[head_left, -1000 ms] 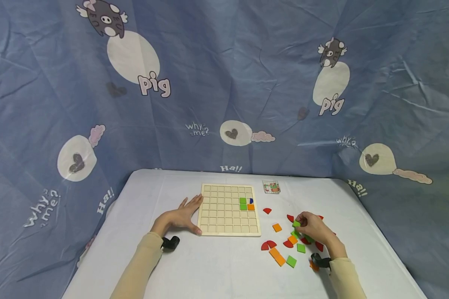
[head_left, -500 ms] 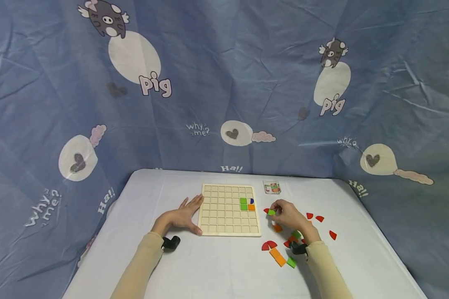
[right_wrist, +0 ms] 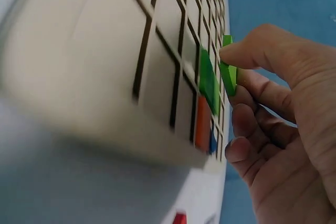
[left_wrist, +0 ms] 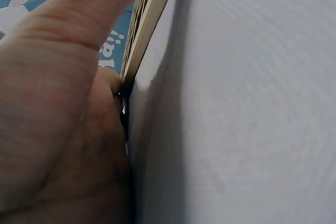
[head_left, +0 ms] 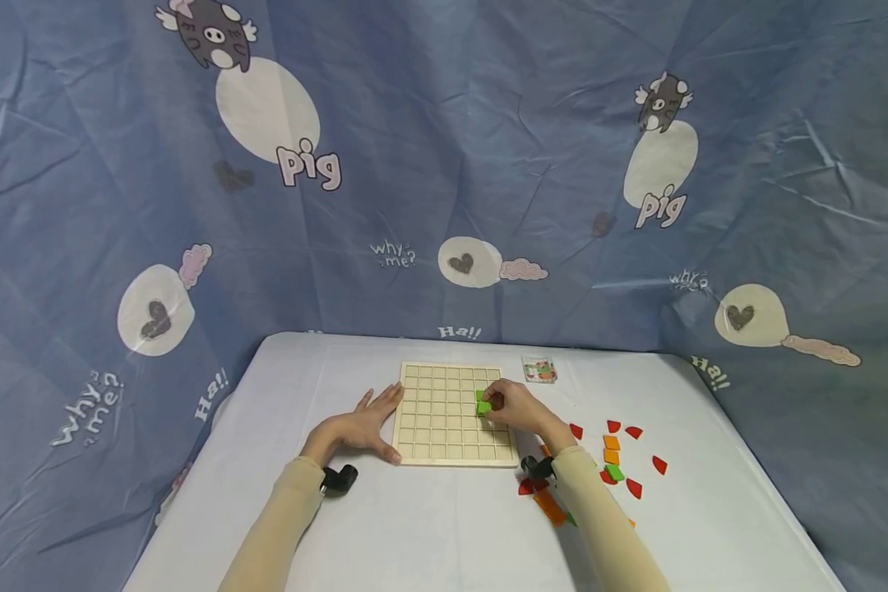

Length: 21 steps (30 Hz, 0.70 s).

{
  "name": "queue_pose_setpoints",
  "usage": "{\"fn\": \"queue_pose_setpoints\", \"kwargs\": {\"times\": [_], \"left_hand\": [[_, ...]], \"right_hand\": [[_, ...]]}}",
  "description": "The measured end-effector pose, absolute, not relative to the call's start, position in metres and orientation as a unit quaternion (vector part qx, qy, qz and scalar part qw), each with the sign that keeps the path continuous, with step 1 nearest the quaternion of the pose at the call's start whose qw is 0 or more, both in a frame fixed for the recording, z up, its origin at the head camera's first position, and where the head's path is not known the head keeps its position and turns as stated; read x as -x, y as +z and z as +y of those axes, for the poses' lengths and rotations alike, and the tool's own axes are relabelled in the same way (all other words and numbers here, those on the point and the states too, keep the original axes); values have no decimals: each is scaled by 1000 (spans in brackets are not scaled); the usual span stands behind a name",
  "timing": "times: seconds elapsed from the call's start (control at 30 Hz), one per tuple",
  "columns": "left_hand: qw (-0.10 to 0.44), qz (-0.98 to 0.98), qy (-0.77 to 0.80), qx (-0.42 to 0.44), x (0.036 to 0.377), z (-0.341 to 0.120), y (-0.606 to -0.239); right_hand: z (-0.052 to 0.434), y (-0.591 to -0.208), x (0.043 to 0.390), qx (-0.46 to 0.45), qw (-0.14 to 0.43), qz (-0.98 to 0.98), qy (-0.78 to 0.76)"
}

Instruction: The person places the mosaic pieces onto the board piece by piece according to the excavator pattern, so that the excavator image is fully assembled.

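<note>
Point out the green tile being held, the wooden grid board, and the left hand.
green tile [right_wrist: 229, 77], right wrist view, on its pinched edge.
wooden grid board [head_left: 437, 411], head view, on bare cells at its middle.
left hand [head_left: 355, 429], head view, on its back.

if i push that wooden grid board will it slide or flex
The wooden grid board looks stiff, a flat slab, so flexing seems unlikely. It would probably slide on the smooth table; the left hand rests against its edge, perhaps bracing it.

Small printed card [head_left: 538, 369] near table's [head_left: 429, 526] far edge; pig-print blue cloth [head_left: 444, 164] behind (creased).
</note>
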<state>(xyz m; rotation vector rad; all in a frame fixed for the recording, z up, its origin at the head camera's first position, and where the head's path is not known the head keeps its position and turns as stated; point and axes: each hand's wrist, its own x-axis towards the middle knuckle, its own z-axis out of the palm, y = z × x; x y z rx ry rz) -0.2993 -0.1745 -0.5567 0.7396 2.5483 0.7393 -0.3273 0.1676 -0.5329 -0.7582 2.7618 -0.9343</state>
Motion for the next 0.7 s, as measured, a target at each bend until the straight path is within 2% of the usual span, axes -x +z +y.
{"fn": "queue_pose_setpoints", "kwargs": {"times": [0.23,0.7], "left_hand": [[195,907,263,-265,298,-172,-556],[189,912,257,-259,296,-173,-554]], "right_hand": [[148,-538,334,268,80,915,-289],[141,-538,338,282,86,910,-291]]}}
